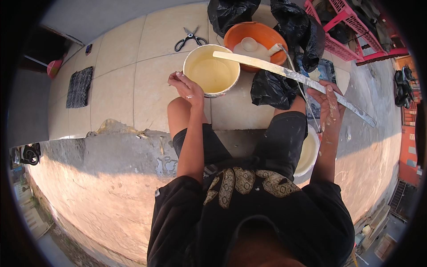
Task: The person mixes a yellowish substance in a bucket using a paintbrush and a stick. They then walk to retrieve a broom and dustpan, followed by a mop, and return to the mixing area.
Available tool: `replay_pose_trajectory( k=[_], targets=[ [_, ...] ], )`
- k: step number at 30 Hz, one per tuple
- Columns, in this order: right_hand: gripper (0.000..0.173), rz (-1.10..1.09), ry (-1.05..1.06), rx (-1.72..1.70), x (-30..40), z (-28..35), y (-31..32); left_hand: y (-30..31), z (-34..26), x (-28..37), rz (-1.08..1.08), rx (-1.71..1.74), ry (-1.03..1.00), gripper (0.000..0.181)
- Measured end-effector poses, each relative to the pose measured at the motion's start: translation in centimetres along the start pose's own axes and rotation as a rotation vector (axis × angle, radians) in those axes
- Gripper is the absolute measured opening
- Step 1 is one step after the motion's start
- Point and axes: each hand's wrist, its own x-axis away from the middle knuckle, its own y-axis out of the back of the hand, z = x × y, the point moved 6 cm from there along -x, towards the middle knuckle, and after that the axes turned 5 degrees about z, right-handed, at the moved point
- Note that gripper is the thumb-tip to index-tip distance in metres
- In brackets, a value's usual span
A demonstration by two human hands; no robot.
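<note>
My right hand (328, 95), spotted with dried paint, holds a long flat stirring stick (283, 71) by its pale, stained end. The other end, coated in cream-yellow paint, reaches over a round bucket of yellow paint (211, 75), with a thin drip hanging from it. Beside the bucket's left side is my left hand (188, 88), palm up with fingers loosely curled and holding nothing; whether it touches the rim I cannot tell. Behind the stick, an orange basin (275, 36) holds whitish material and a small pale cup (249, 44). A roller with a whitish head (275, 49) rests at its rim.
Scissors (190, 38) lie partly spread on the tiles behind the bucket. Black plastic bags (273, 88) surround the basin. Another bucket of pale liquid (308, 153) stands beside my right leg. A pink plastic rack (343, 46) is at upper right, a dark mat (79, 87) at left.
</note>
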Motion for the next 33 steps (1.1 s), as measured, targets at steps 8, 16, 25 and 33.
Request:
replay_pose_trajectory(
  k=[8, 16, 25, 33],
  targets=[
    [0.025, 0.072, 0.071, 0.095, -1.8, 1.5, -2.0, -0.2, 0.7, -0.9, -0.026, -0.042, 0.002, 0.024],
    [0.018, 0.571, -0.045, 0.457, -4.1, -6.3, -12.1, -0.2, 0.0, 0.2, 0.031, 0.012, 0.023, 0.026],
    [0.013, 0.751, 0.038, 0.869, -3.7, -6.4, -13.7, 0.9, -1.6, 3.1, 0.061, 0.079, -0.052, 0.028],
    [0.012, 0.613, 0.24, 0.701, -3.5, -7.7, -14.8, 0.1, -1.9, 3.9, 0.075, 0.152, -0.091, 0.025]
  ],
)
